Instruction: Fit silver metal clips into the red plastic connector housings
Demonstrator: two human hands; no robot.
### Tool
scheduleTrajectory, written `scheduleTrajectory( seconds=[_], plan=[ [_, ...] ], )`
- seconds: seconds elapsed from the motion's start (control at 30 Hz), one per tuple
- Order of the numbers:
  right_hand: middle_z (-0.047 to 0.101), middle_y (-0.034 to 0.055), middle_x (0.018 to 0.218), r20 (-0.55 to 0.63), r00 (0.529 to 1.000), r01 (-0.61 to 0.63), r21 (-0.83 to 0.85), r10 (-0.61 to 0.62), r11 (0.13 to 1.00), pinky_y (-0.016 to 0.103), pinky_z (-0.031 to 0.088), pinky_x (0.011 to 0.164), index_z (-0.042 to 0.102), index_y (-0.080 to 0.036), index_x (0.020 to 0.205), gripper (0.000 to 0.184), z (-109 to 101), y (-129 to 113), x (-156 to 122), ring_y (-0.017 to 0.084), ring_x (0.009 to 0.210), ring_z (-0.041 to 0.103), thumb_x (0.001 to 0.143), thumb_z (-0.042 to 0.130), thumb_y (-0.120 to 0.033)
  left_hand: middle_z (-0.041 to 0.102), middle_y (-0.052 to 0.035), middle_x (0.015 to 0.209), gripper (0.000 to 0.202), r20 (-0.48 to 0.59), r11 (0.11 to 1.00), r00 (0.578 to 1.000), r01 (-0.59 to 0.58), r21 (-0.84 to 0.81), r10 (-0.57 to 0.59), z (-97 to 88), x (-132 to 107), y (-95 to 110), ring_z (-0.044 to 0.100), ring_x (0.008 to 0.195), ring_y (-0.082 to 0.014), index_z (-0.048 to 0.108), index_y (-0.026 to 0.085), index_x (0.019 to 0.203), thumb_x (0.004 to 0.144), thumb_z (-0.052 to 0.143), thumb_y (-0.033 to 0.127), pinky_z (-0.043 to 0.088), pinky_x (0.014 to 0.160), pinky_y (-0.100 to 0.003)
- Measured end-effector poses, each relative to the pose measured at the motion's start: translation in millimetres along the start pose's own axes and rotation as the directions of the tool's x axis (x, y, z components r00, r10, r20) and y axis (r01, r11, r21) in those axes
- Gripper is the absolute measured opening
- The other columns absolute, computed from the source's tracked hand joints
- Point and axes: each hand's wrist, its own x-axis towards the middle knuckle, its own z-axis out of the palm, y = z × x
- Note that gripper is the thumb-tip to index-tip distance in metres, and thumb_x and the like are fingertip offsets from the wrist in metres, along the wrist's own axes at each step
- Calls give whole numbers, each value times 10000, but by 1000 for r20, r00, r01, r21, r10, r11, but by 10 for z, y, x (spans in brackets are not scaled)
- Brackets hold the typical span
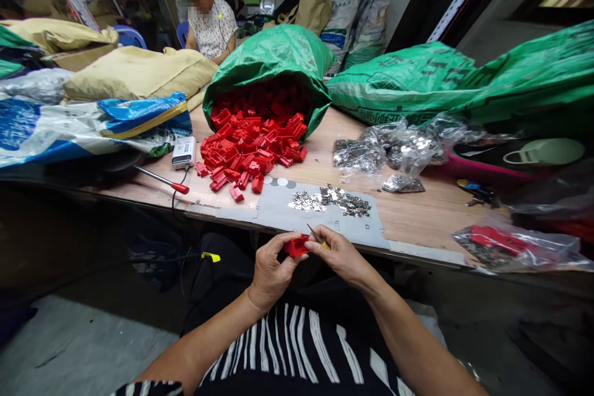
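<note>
My left hand (273, 269) is closed on a small red plastic part (296, 246), held just in front of the table edge. In my right hand (341, 257) is a thin pointed metal tool with a yellow handle (325, 245), its tip pointing up and to the left. The right fingertips also meet the right end of the red part. Beyond the hands, small silvery metal pieces (348, 203) are spread on a grey mat (320, 223). Behind them to the left, many similar red parts (250, 148) spill out of a green sack (278, 49).
On the right lie clear bags of metal pieces (399, 148), a pink basin (457, 167) and a bag with a red item (501, 240). A red-tipped rod (179, 187) and a white power bank (184, 152) with a cable are at left. Another person (211, 28) sits behind the sacks.
</note>
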Motion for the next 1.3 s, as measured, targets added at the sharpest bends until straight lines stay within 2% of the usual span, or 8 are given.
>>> scheduleTrajectory(
  seconds=[0.27,0.4,0.57,0.7,0.83,0.97,1.13,1.3],
  plan=[
    [362,-75,638,68,996,-76,204,63,976,215,219,469,443,-199,784,335,27,85,-17,75,523,290,790,633,-476,729,-51,1030,305,28,998,998,48,-37,-47,29,-51,-18,692,935,-183,638,209,1086,792,707,251,554,847,-311],
    [392,-77,648,126,985,-152,343,116,927,205,209,459,436,-204,836,413,39,80,-50,63,509,315,758,678,-530,727,-50,1051,301,40,993,997,63,-99,-60,24,-58,-46,689,962,-186,636,216,1087,797,704,256,546,876,-319],
    [384,-87,635,171,979,-177,453,109,874,197,169,454,428,-210,857,424,37,59,-76,49,494,288,742,723,-493,714,-59,1087,325,47,990,995,87,-114,-82,-15,-53,-79,659,1031,-214,650,234,1091,778,722,286,523,916,-363],
    [384,-93,610,231,968,-202,489,97,849,194,157,448,439,-209,873,414,13,41,-69,45,484,273,742,737,-465,716,-56,1123,318,55,990,995,93,-109,-87,-54,-41,-77,611,1138,-239,661,250,1084,775,725,289,394,1067,-452],
    [353,-97,632,310,948,-250,568,78,784,188,132,431,417,-204,837,415,24,53,-68,28,472,223,726,762,-407,731,-48,1106,316,120,983,991,75,-166,-55,-111,-1,-55,645,1098,-237,674,252,1066,760,742,283,235,1159,-486],
    [340,-106,616,367,927,-309,634,76,709,183,103,407,388,-212,821,446,70,94,-73,16,440,186,693,780,-382,720,-58,1139,305,202,956,976,133,-263,-80,-160,47,-52,628,1136,-251,698,243,1034,742,755,307,207,1172,-480],
    [348,-112,577,312,946,-272,602,93,751,175,124,404,386,-212,799,424,79,73,-29,21,427,208,723,755,-407,720,-54,1140,287,181,904,958,272,-329,-223,-136,47,-85,608,1165,-250,698,236,1030,753,743,298,257,1157,-454],
    [350,-105,611,270,959,-220,521,84,825,165,139,412,377,-214,794,433,70,3,18,22,445,218,731,750,-426,736,-44,1096,298,128,942,971,227,-246,-201,-112,40,-86,628,1133,-247,695,231,1037,746,745,277,263,1156,-456]
  ],
)
